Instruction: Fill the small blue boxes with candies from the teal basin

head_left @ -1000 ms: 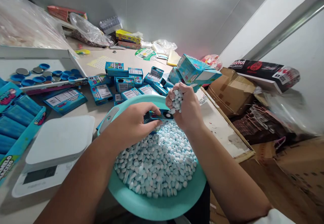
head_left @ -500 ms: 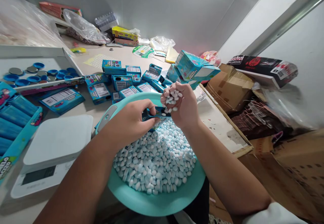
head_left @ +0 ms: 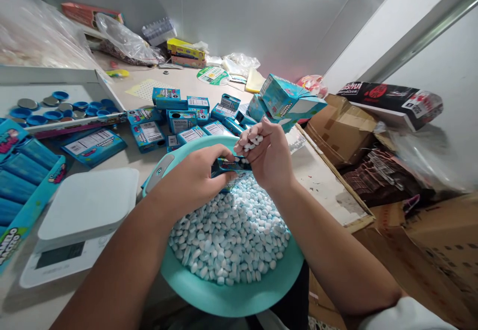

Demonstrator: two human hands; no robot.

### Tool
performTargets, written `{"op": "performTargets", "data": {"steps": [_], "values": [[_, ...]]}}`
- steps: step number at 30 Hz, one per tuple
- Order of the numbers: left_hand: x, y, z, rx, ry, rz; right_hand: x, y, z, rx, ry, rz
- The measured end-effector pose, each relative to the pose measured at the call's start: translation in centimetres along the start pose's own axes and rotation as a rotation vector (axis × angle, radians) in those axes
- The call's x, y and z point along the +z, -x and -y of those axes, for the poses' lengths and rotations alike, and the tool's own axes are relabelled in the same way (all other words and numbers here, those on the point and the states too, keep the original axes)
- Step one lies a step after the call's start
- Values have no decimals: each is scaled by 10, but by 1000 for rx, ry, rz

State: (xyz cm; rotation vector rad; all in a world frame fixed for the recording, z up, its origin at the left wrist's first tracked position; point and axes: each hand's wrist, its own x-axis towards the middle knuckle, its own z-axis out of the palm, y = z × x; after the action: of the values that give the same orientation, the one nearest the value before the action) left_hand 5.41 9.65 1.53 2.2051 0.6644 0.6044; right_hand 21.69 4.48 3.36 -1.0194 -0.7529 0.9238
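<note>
My left hand [head_left: 194, 178] is closed round a small blue candy box [head_left: 232, 164], held flat over a teal bowl [head_left: 227, 297]. The bowl is heaped with small white and pale blue candies [head_left: 231, 235]. My right hand [head_left: 267, 156] is cupped and closed on a handful of the same candies [head_left: 253, 142], tilted against the box's open end. Both hands hover above the far side of the bowl.
A white digital scale [head_left: 80, 218] sits left of the bowl. Several blue candy boxes [head_left: 179, 118] lie behind it, and a tray [head_left: 112, 93] holds blue and grey round lids. A larger blue carton [head_left: 287, 101], brown cardboard boxes [head_left: 343, 133] and plastic bags crowd the right.
My right hand has tipped further toward the box and fewer candies show in its palm. The left hand and box have barely moved.
</note>
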Motion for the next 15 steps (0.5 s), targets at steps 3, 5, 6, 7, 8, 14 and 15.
{"op": "performTargets", "data": {"steps": [3,5,6,7,8,14,15], "values": [[0,-1,1,85,10,23,0,2,2,16,-25,7],[0,-2,1,138,14,37,-1,3,3,21,-41,10],[0,-2,2,154,14,43,-1,4,4,23,-42,10],[1,-2,2,162,15,45,-2,4,4,25,-40,9],[1,-2,2,161,13,45,-3,4,5,23,-36,6],[3,-1,3,65,-22,18,-6,2,5,37,73,54],[3,0,3,57,-25,18,-5,2,5,47,105,70]]}}
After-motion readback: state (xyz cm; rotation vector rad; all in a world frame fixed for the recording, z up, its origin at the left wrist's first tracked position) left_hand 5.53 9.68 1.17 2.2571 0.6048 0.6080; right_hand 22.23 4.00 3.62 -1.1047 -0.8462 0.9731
